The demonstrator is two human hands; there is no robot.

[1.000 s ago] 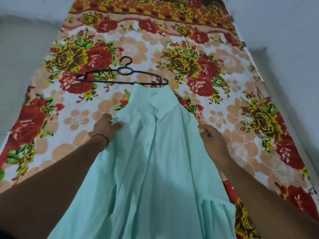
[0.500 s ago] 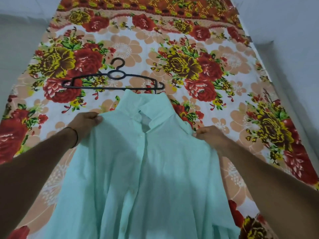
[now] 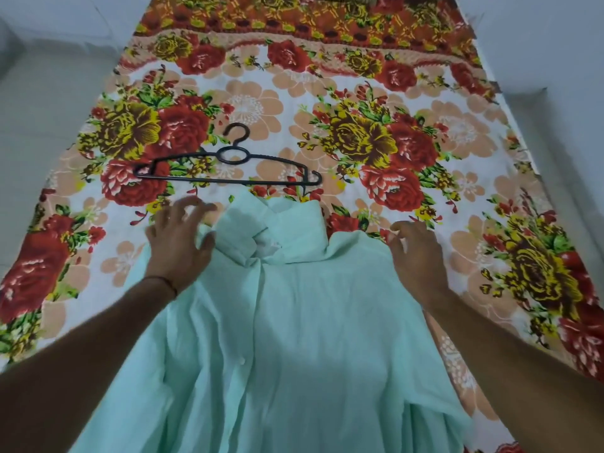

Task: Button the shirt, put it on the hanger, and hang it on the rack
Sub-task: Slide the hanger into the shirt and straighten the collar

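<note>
A mint-green shirt (image 3: pixel 294 338) lies front-up on the floral bedsheet (image 3: pixel 408 152), collar pointing away from me, placket running down its middle with a small button showing. A black plastic hanger (image 3: pixel 228 168) lies flat on the sheet just beyond the collar, hook pointing away. My left hand (image 3: pixel 179 243) rests over the shirt's left shoulder, fingers spread, holding nothing. My right hand (image 3: pixel 415 256) hovers at the right shoulder with its fingers apart, off the cloth's edge.
The sheet covers a bed that runs away from me. Pale grey floor (image 3: pixel 42 103) or wall lies on both sides of it. A darker orange border band (image 3: pixel 294 24) crosses the sheet's far end. No rack is in view.
Both hands let go of the shirt's shoulders and opened. The shirt has been drawn further up the bed toward the hanger and now lies flat.
</note>
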